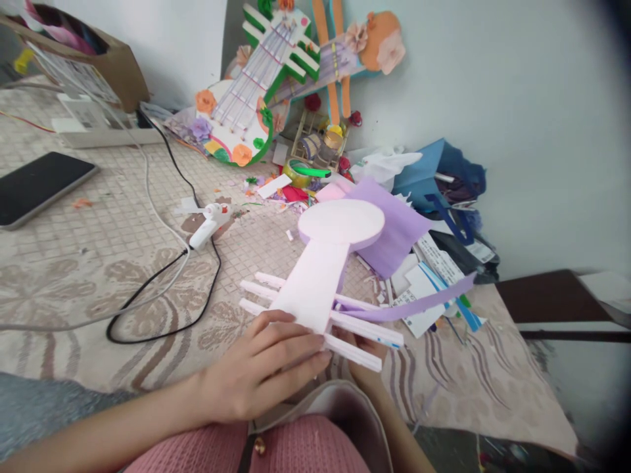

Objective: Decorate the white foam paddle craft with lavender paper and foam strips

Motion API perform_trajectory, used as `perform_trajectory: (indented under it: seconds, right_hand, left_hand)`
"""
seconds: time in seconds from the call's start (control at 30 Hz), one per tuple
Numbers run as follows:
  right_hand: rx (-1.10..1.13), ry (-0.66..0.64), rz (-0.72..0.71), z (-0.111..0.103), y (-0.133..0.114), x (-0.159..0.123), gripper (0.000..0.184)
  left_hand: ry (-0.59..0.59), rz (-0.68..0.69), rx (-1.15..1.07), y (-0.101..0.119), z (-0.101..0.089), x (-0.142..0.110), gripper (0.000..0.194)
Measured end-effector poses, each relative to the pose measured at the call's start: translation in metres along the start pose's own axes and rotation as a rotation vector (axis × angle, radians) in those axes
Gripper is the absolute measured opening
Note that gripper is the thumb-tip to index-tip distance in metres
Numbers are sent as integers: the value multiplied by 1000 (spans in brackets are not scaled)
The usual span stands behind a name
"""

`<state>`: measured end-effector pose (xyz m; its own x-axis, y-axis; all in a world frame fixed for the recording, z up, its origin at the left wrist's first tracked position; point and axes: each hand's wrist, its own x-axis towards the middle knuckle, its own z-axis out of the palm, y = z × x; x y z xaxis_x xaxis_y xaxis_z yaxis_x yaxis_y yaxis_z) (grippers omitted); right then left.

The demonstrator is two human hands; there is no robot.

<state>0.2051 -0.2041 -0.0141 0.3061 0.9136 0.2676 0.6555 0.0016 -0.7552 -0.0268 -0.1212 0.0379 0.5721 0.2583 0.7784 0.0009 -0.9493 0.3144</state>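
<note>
A white model guitar [318, 276] has an oval end pointing away from me and several peg-like sticks jutting from both sides near its close end. My left hand [266, 368] lies across that close end, fingers over its top face and bent at the edge, holding it. Behind the right-hand pegs is my right hand [363, 358]; its fingers are mostly hidden, so its grip does not show. A narrow purple strip [419, 303] runs out from the pegs to the right. Beyond the oval end lies a purple sheet [394, 230].
A white glue gun [210, 223] and a looping black cable [148, 341] lie left of centre. A phone [44, 187] is at far left. Decorated guitars [246, 85] lean on the wall. Paper scraps, a tape roll [297, 174] and a blue bag [428, 171] crowd the back right.
</note>
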Motion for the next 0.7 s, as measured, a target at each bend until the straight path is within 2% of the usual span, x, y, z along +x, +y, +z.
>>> perform_trajectory:
  seconds: [0.13, 0.27, 0.37, 0.47, 0.57, 0.7]
  right_hand:
    - [87, 126, -24, -2, -8, 7, 15]
    - [72, 184, -104, -6, -15, 19, 9]
    - [49, 160, -207, -11, -16, 25, 9]
    - [19, 131, -296, -14, -19, 30, 11]
    - [-1, 129, -321, -16, -27, 35, 11]
    - [0, 97, -361, -17, -34, 41, 11]
  left_hand:
    - [39, -50, -38, 1, 2, -3, 32]
    - [105, -99, -78, 2, 3, -2, 30]
    - [114, -172, -100, 3, 1, -1, 29]
    - [69, -269, -155, 3, -3, -2, 37]
    - [21, -370, -231, 1, -5, -2, 48]
    - [18, -422, -336, -3, -4, -2, 59]
